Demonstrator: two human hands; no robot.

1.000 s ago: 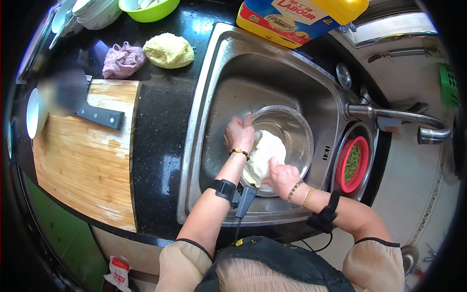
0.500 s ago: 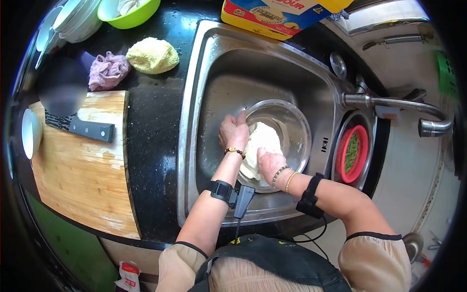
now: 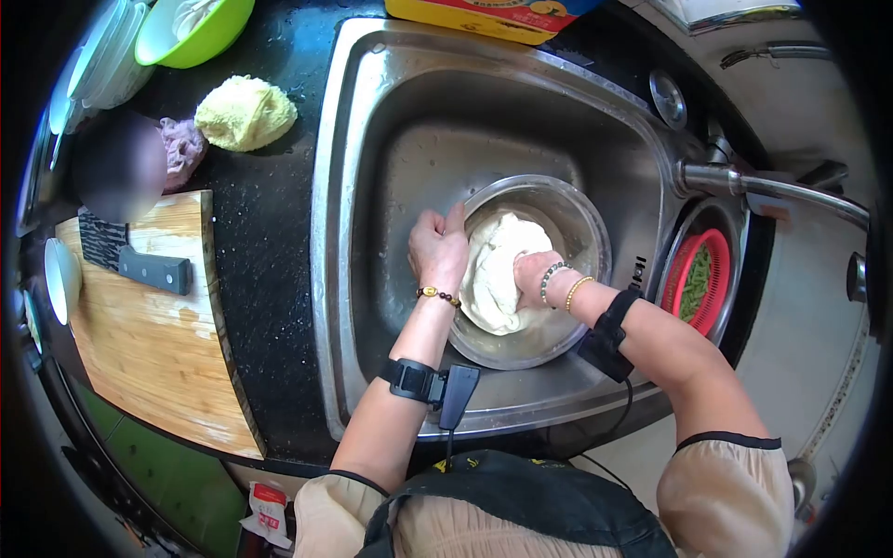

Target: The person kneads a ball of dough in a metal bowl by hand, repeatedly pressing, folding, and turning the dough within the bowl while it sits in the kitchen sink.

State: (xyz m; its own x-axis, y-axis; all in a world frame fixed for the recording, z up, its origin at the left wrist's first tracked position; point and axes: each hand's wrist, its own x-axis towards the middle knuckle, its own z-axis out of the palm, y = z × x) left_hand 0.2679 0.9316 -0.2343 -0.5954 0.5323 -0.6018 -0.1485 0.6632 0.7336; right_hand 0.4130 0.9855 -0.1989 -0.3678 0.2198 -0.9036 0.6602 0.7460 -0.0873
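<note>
A metal bowl (image 3: 595, 251) sits in the steel sink (image 3: 400, 167), with a large mass of white dough (image 3: 488, 270) inside it. My left hand (image 3: 439, 249) grips the bowl's left rim, its fingers closed on the edge. My right hand (image 3: 538, 275) presses into the right side of the dough; its fingers are sunk in and mostly hidden. Each wrist wears beads and a black strap.
On the black counter lie yellow dough (image 3: 246, 113) and purple dough (image 3: 182, 151). A cutting board (image 3: 149, 344) holds a knife (image 3: 153, 270). A green bowl (image 3: 209, 37) stands at the top left. The faucet (image 3: 781, 186) and a red basket (image 3: 714, 288) are on the right.
The view has shifted slightly. My right hand has moved up and pushed deeper into the dough, which has changed shape. My left hand still holds the bowl's rim.
</note>
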